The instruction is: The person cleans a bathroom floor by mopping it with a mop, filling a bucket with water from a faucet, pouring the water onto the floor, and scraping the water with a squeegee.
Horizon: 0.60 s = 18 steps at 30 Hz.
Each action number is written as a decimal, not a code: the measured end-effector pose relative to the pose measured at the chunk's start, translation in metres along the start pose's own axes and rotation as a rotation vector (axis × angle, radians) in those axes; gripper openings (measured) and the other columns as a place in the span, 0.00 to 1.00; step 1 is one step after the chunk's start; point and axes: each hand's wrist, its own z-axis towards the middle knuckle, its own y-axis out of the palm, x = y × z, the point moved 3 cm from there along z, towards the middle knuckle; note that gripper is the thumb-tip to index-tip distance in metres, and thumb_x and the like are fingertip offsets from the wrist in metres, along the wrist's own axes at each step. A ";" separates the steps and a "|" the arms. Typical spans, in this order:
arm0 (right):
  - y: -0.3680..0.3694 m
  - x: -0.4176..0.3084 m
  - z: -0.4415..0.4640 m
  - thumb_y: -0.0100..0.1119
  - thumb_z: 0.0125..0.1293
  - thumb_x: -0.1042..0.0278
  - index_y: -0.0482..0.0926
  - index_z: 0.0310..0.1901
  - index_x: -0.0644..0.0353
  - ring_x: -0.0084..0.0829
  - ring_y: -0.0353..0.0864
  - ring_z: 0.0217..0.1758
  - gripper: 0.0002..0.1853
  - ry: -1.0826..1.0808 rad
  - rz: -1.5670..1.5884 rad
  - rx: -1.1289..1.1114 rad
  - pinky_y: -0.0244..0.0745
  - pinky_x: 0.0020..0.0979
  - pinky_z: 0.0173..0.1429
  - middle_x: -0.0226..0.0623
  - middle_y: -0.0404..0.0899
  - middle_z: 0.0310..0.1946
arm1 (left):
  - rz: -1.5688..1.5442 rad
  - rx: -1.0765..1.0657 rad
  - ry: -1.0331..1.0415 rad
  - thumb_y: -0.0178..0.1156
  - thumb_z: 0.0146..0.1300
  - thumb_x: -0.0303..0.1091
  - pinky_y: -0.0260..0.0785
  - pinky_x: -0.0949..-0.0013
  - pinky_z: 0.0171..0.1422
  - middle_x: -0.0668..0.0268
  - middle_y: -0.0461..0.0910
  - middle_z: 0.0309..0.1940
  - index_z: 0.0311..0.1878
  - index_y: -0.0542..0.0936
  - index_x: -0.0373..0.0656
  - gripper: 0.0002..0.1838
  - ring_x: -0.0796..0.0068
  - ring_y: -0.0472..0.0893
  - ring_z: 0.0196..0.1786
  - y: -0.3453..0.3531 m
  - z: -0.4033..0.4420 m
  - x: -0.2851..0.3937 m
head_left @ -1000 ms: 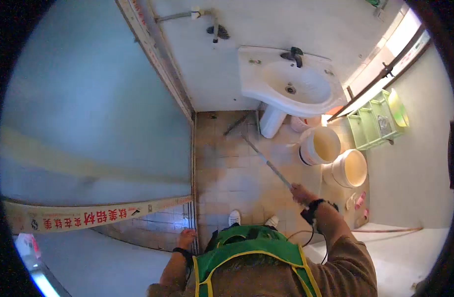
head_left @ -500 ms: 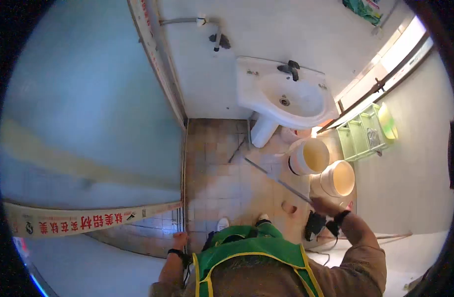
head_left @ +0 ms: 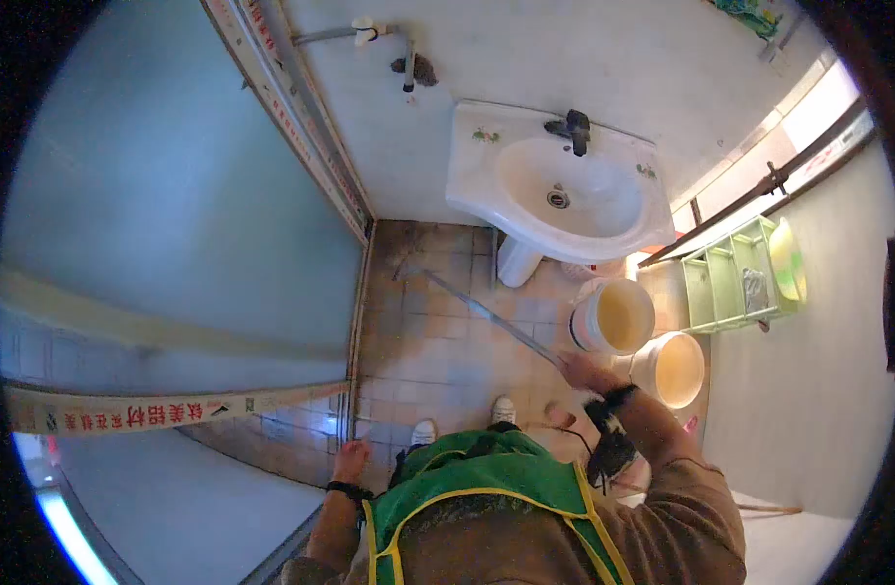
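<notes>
My right hand (head_left: 584, 372) is wrapped around the end of a long grey pole, the handle of a floor squeegee (head_left: 491, 317). The pole slants away to the far left over the tiles. Its thin head, blurred, rests on the wet-looking floor (head_left: 438, 366) near the corner by the glass partition. My left hand (head_left: 351, 460) hangs low beside the partition's frame, with its fingers curled in. Nothing shows in it, and I cannot tell whether it touches the frame.
A white pedestal sink (head_left: 477, 180) stands against the far wall. Two pale buckets (head_left: 586, 322) (head_left: 652, 369) stand right of the pole, beside a green rack (head_left: 703, 292). On the left is the frosted glass partition (head_left: 175, 195). My shoes (head_left: 424, 431) are on the tiles.
The squeegee's head has swept left and farther off across the floor. My right hand has moved forward and left with the handle. My left hand has shifted only slightly.
</notes>
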 end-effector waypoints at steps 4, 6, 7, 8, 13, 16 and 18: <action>-0.007 0.016 -0.151 0.43 0.64 0.62 0.70 0.46 0.62 0.49 0.77 0.38 0.14 0.179 0.145 0.016 0.70 0.43 0.42 0.54 0.75 0.36 | -0.198 -0.073 -0.189 0.55 0.56 0.41 0.63 0.73 0.27 0.72 0.74 0.20 0.28 0.76 0.43 0.11 0.78 0.72 0.23 0.058 -0.024 0.005; 0.001 0.031 -0.187 0.47 0.62 0.65 0.70 0.47 0.62 0.49 0.76 0.40 0.14 0.414 0.440 -0.174 0.70 0.43 0.44 0.53 0.75 0.35 | 0.265 -0.115 -0.006 0.56 0.56 0.40 0.64 0.73 0.28 0.71 0.74 0.20 0.29 0.76 0.43 0.10 0.78 0.73 0.25 0.079 -0.021 -0.013; 0.035 0.075 -0.198 0.48 0.61 0.66 0.69 0.48 0.62 0.50 0.76 0.41 0.15 0.452 0.526 -0.281 0.69 0.43 0.44 0.52 0.76 0.34 | 0.268 -0.072 -0.108 0.56 0.55 0.40 0.64 0.73 0.28 0.71 0.74 0.20 0.29 0.77 0.43 0.10 0.78 0.73 0.25 0.085 -0.025 -0.014; 0.074 0.115 -0.207 0.48 0.61 0.66 0.68 0.47 0.62 0.50 0.76 0.42 0.15 0.407 0.588 -0.364 0.69 0.43 0.45 0.52 0.76 0.34 | 0.276 -0.033 -0.216 0.56 0.55 0.40 0.64 0.72 0.28 0.70 0.74 0.20 0.29 0.77 0.43 0.10 0.77 0.73 0.25 0.100 -0.045 0.012; 0.006 0.045 -0.161 0.50 0.59 0.67 0.68 0.40 0.65 0.40 0.76 0.30 0.11 0.324 0.338 -0.190 0.71 0.44 0.34 0.48 0.75 0.28 | 0.382 0.044 -0.295 0.56 0.54 0.41 0.63 0.70 0.27 0.69 0.73 0.19 0.28 0.77 0.43 0.11 0.76 0.71 0.22 0.116 -0.045 0.006; -0.027 0.001 -0.137 0.51 0.58 0.68 0.68 0.40 0.63 0.38 0.76 0.27 0.11 0.325 0.473 -0.309 0.71 0.42 0.30 0.47 0.75 0.26 | 0.380 0.061 -0.220 0.55 0.53 0.41 0.63 0.70 0.27 0.68 0.73 0.19 0.27 0.77 0.43 0.11 0.76 0.71 0.21 0.112 -0.010 -0.035; 0.007 0.020 -0.100 0.48 0.59 0.69 0.70 0.40 0.62 0.39 0.77 0.27 0.09 0.312 0.492 -0.214 0.72 0.39 0.29 0.48 0.74 0.26 | 0.274 0.062 -0.114 0.55 0.53 0.41 0.63 0.70 0.28 0.68 0.73 0.19 0.26 0.77 0.42 0.12 0.75 0.71 0.21 0.117 0.014 -0.064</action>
